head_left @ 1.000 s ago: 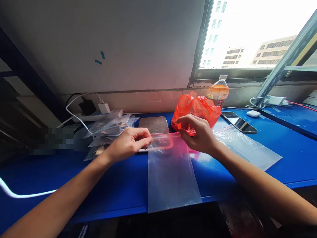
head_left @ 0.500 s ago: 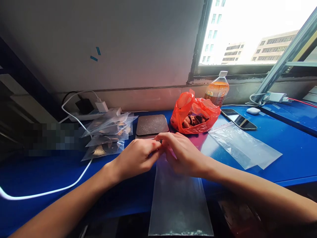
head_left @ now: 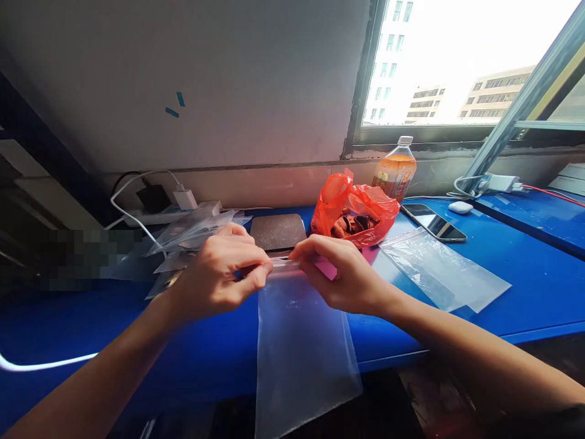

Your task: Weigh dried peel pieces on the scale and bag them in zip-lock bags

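A clear zip-lock bag point(head_left: 304, 350) hangs down between my hands, its top edge pinched at two points and its lower end past the table's front edge. My left hand point(head_left: 233, 268) grips the left part of the top edge between thumb and fingers. Close by, my right hand point(head_left: 345, 271) pinches the same edge further right. The bag looks flat, with nothing visible inside. Just behind the hands lies a flat dark square plate point(head_left: 278, 231), partly hidden by them. A red plastic bag point(head_left: 329, 204) holding dried brown pieces point(head_left: 354, 225) stands behind my right hand.
Filled clear bags point(head_left: 183, 235) are stacked at the left, partly behind my left hand. More flat clear bags point(head_left: 457, 274) lie at the right beside a phone point(head_left: 434, 222). A drink bottle point(head_left: 395, 171) stands behind the red bag. A white cable point(head_left: 50, 364) crosses the left side.
My hands have moved apart along the bag's top edge, the left one going left. The bag's top edge now shows between them, and its lower end has swung left.
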`<state>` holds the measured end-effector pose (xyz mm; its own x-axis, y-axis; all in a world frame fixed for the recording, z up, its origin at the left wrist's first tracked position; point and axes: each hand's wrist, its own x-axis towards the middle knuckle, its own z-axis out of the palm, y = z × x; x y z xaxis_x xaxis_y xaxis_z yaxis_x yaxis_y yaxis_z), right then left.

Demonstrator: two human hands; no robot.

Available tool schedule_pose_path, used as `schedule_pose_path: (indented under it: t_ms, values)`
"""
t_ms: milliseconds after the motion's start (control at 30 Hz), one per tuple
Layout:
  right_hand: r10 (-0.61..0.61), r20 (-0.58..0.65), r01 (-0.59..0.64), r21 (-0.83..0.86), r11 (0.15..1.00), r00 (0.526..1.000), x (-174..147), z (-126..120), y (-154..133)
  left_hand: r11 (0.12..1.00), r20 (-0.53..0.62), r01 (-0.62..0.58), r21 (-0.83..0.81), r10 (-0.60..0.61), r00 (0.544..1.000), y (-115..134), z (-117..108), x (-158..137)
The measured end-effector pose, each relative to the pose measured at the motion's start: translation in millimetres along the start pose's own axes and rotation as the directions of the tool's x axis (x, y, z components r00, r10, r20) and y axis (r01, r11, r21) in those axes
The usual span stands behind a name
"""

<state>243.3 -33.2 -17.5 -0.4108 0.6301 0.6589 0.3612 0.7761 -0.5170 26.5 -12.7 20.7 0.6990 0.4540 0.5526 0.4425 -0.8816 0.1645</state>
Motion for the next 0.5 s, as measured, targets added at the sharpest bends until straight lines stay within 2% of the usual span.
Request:
schedule_pose_path:
  t_ms: [133, 267, 400, 500]
  values:
    - [0.033, -0.036, -0.033, 0.0, 0.999, 0.999, 4.6, -5.8, -1.5, 0.997, -0.044, 0.076, -0.006, -0.076, 0.996, -5.0, -12.6, -2.1]
    - [0.025, -0.069, -0.028, -0.033, 0.999, 0.997, 7.1, -10.4, 3.0, 0.998, -0.094, 0.057, -0.036, -0.06, 0.994, -9.1, -18.0, -4.1]
    - [0.068, -0.064, -0.074, -0.087, 0.993, 0.996, 8.2, -14.6, 23.8, 0.996, -0.023, 0.066, -0.063, -0.068, 0.997, -12.8, -9.6, -1.9]
    - [0.122, -0.052, -0.129, -0.156, 0.979, 0.991, 8.5, -22.5, 45.7, 0.984, 0.028, 0.136, -0.119, -0.133, 0.991, -16.2, -5.2, -0.7]
